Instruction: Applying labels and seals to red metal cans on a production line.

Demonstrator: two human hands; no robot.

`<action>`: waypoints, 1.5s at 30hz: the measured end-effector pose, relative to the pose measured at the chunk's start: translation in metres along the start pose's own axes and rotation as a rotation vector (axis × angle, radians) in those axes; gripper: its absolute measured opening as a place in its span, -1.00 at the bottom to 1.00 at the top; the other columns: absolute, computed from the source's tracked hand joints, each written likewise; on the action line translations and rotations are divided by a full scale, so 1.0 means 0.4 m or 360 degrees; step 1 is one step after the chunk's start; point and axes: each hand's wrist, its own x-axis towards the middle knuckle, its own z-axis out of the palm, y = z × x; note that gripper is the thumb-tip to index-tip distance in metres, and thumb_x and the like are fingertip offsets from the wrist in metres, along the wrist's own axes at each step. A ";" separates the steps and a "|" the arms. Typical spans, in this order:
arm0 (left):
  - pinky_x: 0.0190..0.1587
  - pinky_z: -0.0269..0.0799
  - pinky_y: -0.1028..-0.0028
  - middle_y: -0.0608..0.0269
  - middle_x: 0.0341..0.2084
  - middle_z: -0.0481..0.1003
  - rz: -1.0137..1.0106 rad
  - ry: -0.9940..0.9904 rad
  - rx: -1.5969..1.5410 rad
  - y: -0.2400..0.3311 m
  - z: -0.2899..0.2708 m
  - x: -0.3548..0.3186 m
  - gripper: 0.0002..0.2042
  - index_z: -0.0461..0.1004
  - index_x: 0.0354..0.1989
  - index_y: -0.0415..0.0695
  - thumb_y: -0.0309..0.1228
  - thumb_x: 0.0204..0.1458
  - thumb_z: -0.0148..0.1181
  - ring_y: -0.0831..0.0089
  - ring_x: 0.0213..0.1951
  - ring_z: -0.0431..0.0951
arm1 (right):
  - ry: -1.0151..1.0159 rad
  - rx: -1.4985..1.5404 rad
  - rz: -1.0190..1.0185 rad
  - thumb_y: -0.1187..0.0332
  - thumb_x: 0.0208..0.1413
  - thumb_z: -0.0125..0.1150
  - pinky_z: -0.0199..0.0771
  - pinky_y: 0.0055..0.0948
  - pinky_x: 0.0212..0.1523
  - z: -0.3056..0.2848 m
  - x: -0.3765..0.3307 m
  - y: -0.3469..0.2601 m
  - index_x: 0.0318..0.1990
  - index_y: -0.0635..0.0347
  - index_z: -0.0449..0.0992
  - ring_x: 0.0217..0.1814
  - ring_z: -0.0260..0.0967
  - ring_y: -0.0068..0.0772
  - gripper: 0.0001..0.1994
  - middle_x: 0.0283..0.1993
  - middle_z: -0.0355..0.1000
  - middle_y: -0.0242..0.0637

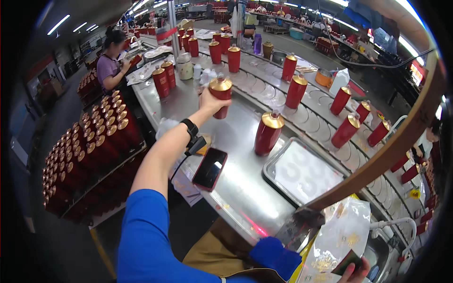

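My left hand [213, 102] is wrapped round a red bottle with a gold shoulder [220, 85], upright over the metal table [236, 188]; I cannot tell if its base touches. At the lower right, my right hand [357, 272] grips a small dark green flat piece [347, 262], partly cut off by the frame edge. Beneath that hand lie clear plastic sheets with gold prints [342, 231]. Another red and gold bottle [269, 134] stands on the table to the right of the left hand. A dark phone with a red edge [210, 170] lies nearer to me.
A metal tray with a white sheet [309, 174] sits right of the phone. Several red bottles stand along the conveyor [311, 127]. A brown curved bar [391, 146] crosses the right side. At left, a rack of bottles [89, 141] stands near a co-worker in purple [108, 68].
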 end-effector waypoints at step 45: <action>0.13 0.51 0.32 0.13 0.03 0.45 -0.0054 -0.0895 -0.0845 0.437 -0.014 -0.929 -0.19 0.30 0.16 -0.25 -0.40 -0.30 0.67 0.35 0.06 0.53 | -0.0910 -0.0245 -0.0032 0.46 0.27 0.20 0.37 -0.41 -0.29 0.113 0.077 0.046 -0.08 0.24 0.59 -0.39 0.35 -0.34 -0.87 -0.25 0.46 -0.17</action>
